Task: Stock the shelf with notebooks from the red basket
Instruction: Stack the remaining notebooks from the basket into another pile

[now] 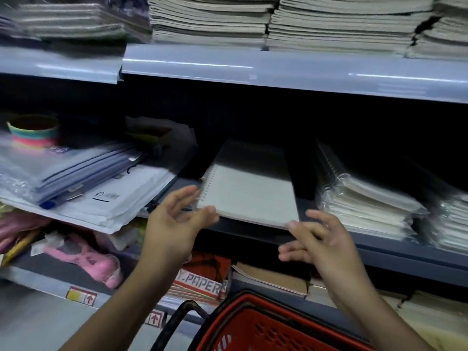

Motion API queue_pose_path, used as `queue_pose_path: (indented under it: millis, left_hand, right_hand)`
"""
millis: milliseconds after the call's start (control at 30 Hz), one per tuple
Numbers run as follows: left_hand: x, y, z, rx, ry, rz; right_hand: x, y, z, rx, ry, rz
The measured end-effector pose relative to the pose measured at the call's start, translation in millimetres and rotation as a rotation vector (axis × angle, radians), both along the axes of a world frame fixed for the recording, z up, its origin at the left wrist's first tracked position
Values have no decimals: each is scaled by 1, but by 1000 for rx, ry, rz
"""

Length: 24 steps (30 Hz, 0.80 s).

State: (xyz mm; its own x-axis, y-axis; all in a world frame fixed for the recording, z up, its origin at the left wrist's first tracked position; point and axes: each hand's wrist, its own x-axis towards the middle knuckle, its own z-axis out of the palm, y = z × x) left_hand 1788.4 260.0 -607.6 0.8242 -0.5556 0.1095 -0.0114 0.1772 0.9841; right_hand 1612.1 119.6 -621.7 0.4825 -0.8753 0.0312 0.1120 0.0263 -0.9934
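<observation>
A grey spiral notebook [249,191] lies flat on the middle shelf [395,252], its front edge jutting slightly past the shelf lip. My left hand [174,224] is open at the notebook's front left corner, fingertips by the spiral edge. My right hand [319,239] is open at the front right corner, fingers spread and relaxed, holding nothing. The red basket [255,328] with a black handle [174,323] sits low in front of me, between my forearms.
A wrapped stack of spiral notebooks [362,196] lies right of the grey one. Plastic folders and envelopes [83,196] overhang the shelf at left. Tall notebook stacks [278,21] fill the top shelf. Paper pads [200,282] and brown books [273,277] lie on the lower shelf.
</observation>
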Motion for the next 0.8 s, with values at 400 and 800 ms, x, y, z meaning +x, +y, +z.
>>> queue_pose_path:
  millis: [400, 800]
  left_hand:
    - [42, -52, -10, 160, -271, 168]
    - [57, -76, -14, 180, -291, 238]
  right_hand:
    - [42, -25, -9, -227, 1, -266]
    - [67, -46, -11, -301, 42, -307]
